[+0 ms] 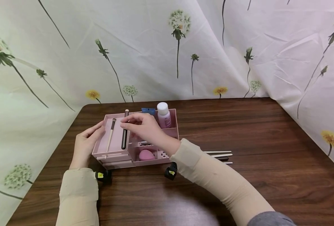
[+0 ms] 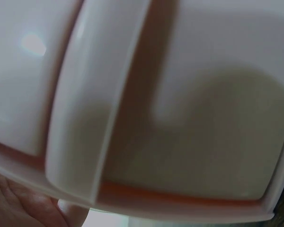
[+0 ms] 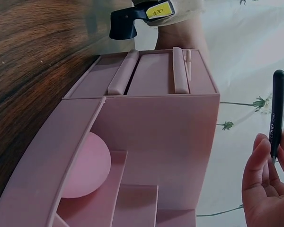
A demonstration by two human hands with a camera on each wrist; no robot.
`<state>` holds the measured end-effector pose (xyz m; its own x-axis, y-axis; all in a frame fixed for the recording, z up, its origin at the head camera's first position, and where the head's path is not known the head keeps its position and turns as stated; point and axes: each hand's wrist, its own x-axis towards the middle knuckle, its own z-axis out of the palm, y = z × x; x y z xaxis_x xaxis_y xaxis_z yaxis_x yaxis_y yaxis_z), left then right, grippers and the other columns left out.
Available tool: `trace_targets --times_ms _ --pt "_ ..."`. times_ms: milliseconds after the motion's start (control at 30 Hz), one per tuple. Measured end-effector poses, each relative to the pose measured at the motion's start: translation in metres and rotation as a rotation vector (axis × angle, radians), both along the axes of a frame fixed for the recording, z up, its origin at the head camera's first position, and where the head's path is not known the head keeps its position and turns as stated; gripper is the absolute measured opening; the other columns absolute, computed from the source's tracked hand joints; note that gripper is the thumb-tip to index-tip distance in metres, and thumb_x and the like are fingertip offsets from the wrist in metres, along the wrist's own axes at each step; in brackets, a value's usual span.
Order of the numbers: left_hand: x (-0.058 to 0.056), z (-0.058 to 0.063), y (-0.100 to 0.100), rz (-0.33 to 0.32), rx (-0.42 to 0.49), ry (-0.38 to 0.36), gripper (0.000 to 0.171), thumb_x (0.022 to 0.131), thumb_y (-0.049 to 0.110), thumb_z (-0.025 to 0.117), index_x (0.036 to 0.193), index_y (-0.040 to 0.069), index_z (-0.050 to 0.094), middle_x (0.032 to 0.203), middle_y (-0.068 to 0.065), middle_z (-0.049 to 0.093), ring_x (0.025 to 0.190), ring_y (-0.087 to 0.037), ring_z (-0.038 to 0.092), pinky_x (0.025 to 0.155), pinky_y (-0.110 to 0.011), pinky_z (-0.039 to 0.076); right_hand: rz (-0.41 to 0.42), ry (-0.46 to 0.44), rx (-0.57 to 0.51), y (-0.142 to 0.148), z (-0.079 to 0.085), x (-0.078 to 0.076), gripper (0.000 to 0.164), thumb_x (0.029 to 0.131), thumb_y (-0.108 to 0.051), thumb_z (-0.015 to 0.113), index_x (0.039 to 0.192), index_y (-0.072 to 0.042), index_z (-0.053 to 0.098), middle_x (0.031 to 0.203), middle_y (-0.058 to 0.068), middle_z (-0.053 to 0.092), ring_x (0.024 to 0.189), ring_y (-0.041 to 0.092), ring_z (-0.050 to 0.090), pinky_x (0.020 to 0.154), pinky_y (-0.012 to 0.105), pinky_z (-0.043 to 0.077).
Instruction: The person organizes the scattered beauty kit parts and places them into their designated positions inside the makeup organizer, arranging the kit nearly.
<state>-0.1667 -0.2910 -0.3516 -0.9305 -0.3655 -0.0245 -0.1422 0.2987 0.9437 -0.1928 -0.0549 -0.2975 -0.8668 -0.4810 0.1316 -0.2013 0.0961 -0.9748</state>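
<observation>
Organizer (image 1: 152, 162) compartments partly hidden behind right hand (image 1: 144, 125); brush handles (image 1: 223, 155) right of organizer, cut off by sleeve (image 1: 212, 175). Right hand, palm downward, pinches dark brush (image 1: 124, 139) above organizer's left tray (lettering barely legible). Left hand (image 1: 86, 141) rests against organizer's left side, fingers loosely extended.

Dandelion-print cloth (image 1: 152, 47) hanging behind dark wood-grain table (image 1: 254, 128).
</observation>
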Motion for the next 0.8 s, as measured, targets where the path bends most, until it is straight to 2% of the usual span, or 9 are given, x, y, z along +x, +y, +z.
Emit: trace_targets --times_ms 200,333,467,633,800 --pt "0.000 0.000 -0.001 -0.002 0.001 0.008 0.053 0.092 0.045 0.068 0.138 0.023 0.059 0.147 -0.004 0.052 0.105 0.005 0.053 0.075 -0.011 0.047 -0.020 -0.020 0.018 -0.011 -0.003 -0.005 0.025 0.091 -0.020 0.074 0.113 -0.009 0.074 0.079 0.011 0.068 0.055 0.015 0.058 0.059 0.040 0.057" --pt "-0.001 0.000 -0.001 0.003 0.003 0.012 0.052 0.091 0.044 0.069 0.138 0.023 0.060 0.145 -0.002 0.053 0.104 0.005 0.054 0.075 -0.011 0.048 -0.038 -0.009 0.048 -0.016 -0.008 -0.008 0.024 0.091 -0.020 0.074 0.111 -0.009 0.075 0.072 0.006 0.065 0.054 0.018 0.058 0.053 0.033 0.054" --pt "-0.001 -0.001 -0.001 0.006 0.005 0.008 0.052 0.091 0.044 0.069 0.138 0.023 0.060 0.146 -0.003 0.053 0.104 0.005 0.054 0.075 -0.011 0.048 -0.051 0.004 0.080 -0.019 -0.012 -0.011 0.021 0.091 -0.020 0.073 0.109 -0.009 0.076 0.071 0.001 0.065 0.060 0.029 0.062 0.048 0.022 0.048" --pt "-0.001 -0.001 -0.001 0.008 0.019 0.002 0.053 0.091 0.044 0.070 0.138 0.022 0.060 0.146 -0.003 0.052 0.104 0.006 0.054 0.075 -0.010 0.048 -0.054 0.013 0.117 -0.021 -0.017 -0.014 0.017 0.091 -0.020 0.073 0.106 -0.011 0.076 0.074 -0.001 0.066 0.075 0.043 0.066 0.049 0.021 0.048" --pt "-0.001 -0.001 0.000 0.013 0.010 -0.003 0.053 0.091 0.045 0.069 0.138 0.022 0.060 0.147 -0.005 0.052 0.106 0.005 0.054 0.075 -0.010 0.047 -0.058 0.016 0.154 -0.021 -0.020 -0.018 0.016 0.092 -0.022 0.073 0.105 -0.013 0.076 0.076 -0.001 0.066 0.074 0.038 0.067 0.049 0.022 0.049"
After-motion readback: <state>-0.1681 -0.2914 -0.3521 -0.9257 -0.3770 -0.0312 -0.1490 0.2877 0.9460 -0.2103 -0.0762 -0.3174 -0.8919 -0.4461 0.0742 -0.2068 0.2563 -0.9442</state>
